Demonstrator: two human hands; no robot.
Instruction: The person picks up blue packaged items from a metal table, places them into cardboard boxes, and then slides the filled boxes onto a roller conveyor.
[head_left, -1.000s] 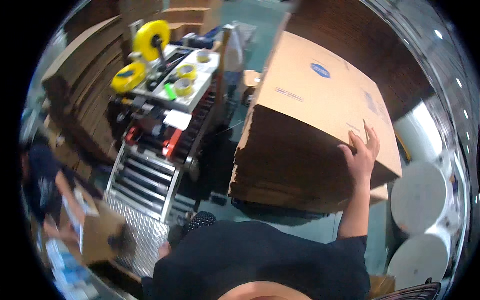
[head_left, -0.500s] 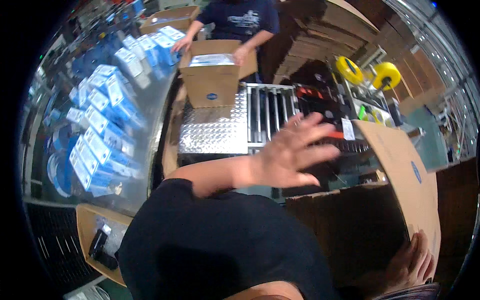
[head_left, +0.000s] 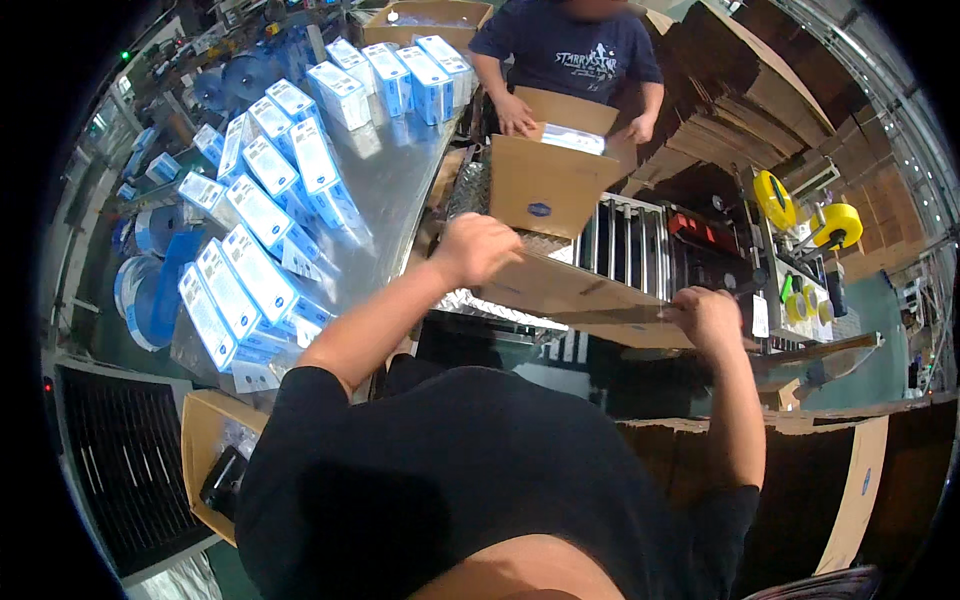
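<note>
A flattened cardboard carton (head_left: 580, 297) stretches between my hands in front of me, seen nearly edge-on. My left hand (head_left: 478, 250) is closed on its left end, close to the metal table. At the other end, my right hand (head_left: 708, 318) grips its upper edge with fingers bent over it. Just beyond it stands an open brown carton (head_left: 550, 198) with white packs (head_left: 573, 139) inside. A co-worker (head_left: 570, 60) in a dark T-shirt stands behind that carton, with one hand on its left side.
On the left, a metal table (head_left: 392, 185) bears rows of white and blue boxes (head_left: 262, 270). A roller conveyor (head_left: 632, 240) lies ahead, with yellow tape rolls (head_left: 835, 226) on its right. Stacked cardboard (head_left: 730, 85) leans behind. A box with black items (head_left: 205, 440) sits at lower left.
My right hand has brought the flat carton from the right side to the front. My left hand, spread in the air before, now grips its left end. The view has turned.
</note>
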